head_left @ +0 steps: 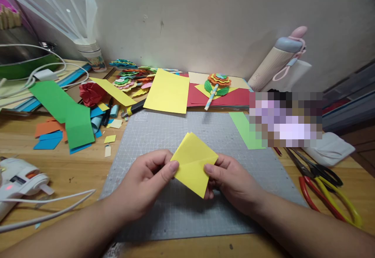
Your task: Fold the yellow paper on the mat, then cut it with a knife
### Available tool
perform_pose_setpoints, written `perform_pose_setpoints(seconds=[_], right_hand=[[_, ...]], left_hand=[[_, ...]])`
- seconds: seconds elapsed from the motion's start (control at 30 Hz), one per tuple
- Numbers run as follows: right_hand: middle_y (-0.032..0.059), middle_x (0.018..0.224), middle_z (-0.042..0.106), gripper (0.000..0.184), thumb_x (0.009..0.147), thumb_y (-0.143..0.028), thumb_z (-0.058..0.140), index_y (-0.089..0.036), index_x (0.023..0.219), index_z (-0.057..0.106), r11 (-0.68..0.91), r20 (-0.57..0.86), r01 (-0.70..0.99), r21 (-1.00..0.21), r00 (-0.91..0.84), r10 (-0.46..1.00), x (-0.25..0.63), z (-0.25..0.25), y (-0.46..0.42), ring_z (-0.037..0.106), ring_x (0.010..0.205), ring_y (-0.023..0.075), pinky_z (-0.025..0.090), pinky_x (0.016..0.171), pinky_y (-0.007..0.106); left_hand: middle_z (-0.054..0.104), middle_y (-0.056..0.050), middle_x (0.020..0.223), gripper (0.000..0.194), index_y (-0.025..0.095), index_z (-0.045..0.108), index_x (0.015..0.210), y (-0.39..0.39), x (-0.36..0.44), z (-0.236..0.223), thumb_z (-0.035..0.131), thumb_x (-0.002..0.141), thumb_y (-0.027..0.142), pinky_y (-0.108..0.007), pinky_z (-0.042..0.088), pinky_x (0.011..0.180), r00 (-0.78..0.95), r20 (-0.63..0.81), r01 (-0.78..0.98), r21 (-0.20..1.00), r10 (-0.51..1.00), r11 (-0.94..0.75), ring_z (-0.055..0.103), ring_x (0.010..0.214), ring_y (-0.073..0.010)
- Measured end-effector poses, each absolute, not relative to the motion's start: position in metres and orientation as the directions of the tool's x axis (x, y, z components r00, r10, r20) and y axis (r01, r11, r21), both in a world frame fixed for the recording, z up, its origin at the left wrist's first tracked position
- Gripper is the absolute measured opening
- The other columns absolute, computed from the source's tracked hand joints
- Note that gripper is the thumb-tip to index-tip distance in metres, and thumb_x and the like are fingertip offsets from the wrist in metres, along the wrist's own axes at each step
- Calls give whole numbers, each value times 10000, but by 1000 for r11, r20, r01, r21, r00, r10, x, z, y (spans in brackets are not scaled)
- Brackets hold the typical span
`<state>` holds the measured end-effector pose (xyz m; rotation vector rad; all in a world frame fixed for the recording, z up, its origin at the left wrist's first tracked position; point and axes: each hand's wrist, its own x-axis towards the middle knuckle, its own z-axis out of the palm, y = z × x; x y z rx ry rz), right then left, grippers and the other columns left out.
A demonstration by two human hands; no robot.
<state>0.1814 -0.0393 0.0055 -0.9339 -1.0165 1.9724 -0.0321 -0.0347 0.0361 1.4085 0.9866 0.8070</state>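
A folded square of yellow paper (193, 164) is held up between my two hands, above the grey cutting mat (140, 211). My left hand (155, 176) pinches its left corner, thumb on the front face. With the thumb likewise in front, my right hand (228, 176) grips the right side; some of its fingers are hidden behind the paper. Slightly offset layers show at the top corner. Behind, a larger yellow sheet (167, 92) lies at the mat's back edge, beside a paper flower (217, 86) with a striped stem and green leaves.
On the left are green paper strips (76, 121), paper scraps (48, 135), a hot glue gun (23, 184) and its white cable. Scissors (316, 172) and red-and-yellow-handled pliers (331, 199) lie right. A cup of clear sticks (93, 57) and a bottle (275, 61) stand by the wall.
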Motion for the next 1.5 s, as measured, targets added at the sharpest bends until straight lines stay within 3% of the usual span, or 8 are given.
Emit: perform_pose_setpoints(seconds=[0.17, 0.33, 0.57, 0.77, 0.93, 1.1, 1.23, 1.5], right_hand=[[27, 650, 689, 297, 814, -406, 694, -119, 886, 663, -476, -259, -273, -836, -569, 781, 182, 5, -41, 651, 522, 94, 470, 474, 161], [45, 621, 673, 329, 809, -413, 688, -87, 775, 654, -499, -261, -197, -844, -662, 703, 180, 5, -43, 644, 523, 91, 472, 486, 163], [15, 582, 648, 275, 800, -382, 688, -111, 775, 655, -465, -294, -141, -874, -609, 737, 183, 6, -46, 611, 499, 87, 484, 503, 191], [10, 615, 644, 275, 792, -392, 698, -122, 811, 652, -449, -263, -147, -881, -636, 726, 182, 7, -48, 621, 531, 93, 505, 532, 206], [9, 635, 643, 288, 793, -399, 698, -117, 836, 655, -456, -275, -140, -879, -633, 723, 181, 8, -47, 620, 540, 85, 517, 547, 195], [6, 626, 634, 287, 797, -400, 696, -118, 816, 648, -441, -281, -130, -888, -605, 745, 182, 6, -48, 616, 538, 86, 527, 550, 206], [10, 645, 636, 305, 807, -426, 680, -124, 821, 640, -428, -266, -112, -897, -637, 724, 182, 6, -49, 625, 564, 97, 522, 565, 220], [8, 555, 622, 370, 834, -472, 629, -131, 689, 618, -416, -267, -121, -901, -602, 753, 182, 10, -46, 567, 489, 81, 430, 501, 201]], left_hand=[[459, 33, 627, 319, 188, 454, 632, -36, -29, 35, 498, 883, 379, -231, 335, 556, 414, -48, 78, 997, 909, 17, 395, 587, -111], [479, 31, 620, 341, 185, 446, 617, -33, -29, 33, 525, 868, 401, -241, 357, 589, 393, -94, 84, 994, 915, 66, 426, 599, -116], [647, -26, 748, 281, 172, 646, 762, -33, -27, 37, 509, 891, 381, -305, 440, 745, 628, -167, -1, 977, 760, 215, 571, 741, -166], [696, -50, 821, 313, 184, 711, 822, -35, -30, 40, 459, 927, 338, -326, 456, 798, 696, -104, -31, 984, 711, 174, 614, 840, -193], [665, -43, 759, 281, 159, 682, 767, -33, -29, 35, 523, 870, 366, -303, 452, 734, 618, -173, 16, 978, 767, 207, 590, 757, -179], [570, -9, 689, 270, 145, 631, 730, -32, -30, 37, 546, 845, 373, -246, 403, 629, 519, -165, 108, 986, 839, 127, 501, 673, -137], [582, -17, 713, 271, 150, 615, 734, -33, -29, 41, 524, 851, 377, -247, 400, 623, 566, -146, 71, 989, 812, 129, 501, 672, -138], [523, 12, 638, 286, 161, 601, 700, -29, -29, 31, 583, 803, 427, -261, 366, 628, 480, -209, 4, 972, 852, 237, 449, 625, -130]])
